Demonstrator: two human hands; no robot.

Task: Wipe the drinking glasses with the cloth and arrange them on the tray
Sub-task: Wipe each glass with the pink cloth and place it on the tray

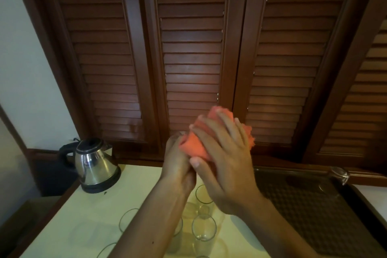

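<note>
Nearest, at the bottom edge: several clear drinking glasses (204,229) standing upright on the pale surface (88,222), partly hidden behind two bare forearms; one rim at the left (128,220), another cut off by the frame's lower edge.

Above them, both hands raised over the surface, close together. Left hand (178,165) curled, its grip closed round something held against the cloth; a faint glint of glass near the fingertips, too blurred to tell whether a glass sits inside. Right hand (226,157) wrapped over the orange cloth (196,144), fingers spread and bent across the fabric, thumb pressing it from below, so the grip pinches the cloth. Cloth bunched between the two hands, a loose fold sticking out past the right fingers.

Further right, a dark tray (326,205) with a patterned floor, lying on the surface just beside the glasses; one glass (339,176) at its far corner, seemingly tilted or on its side.

Further left, a steel kettle (94,165) with black handle and base at the surface's far corner.

Behind everything, brown louvred doors (192,48) and a white wall (27,65) at left.
</note>
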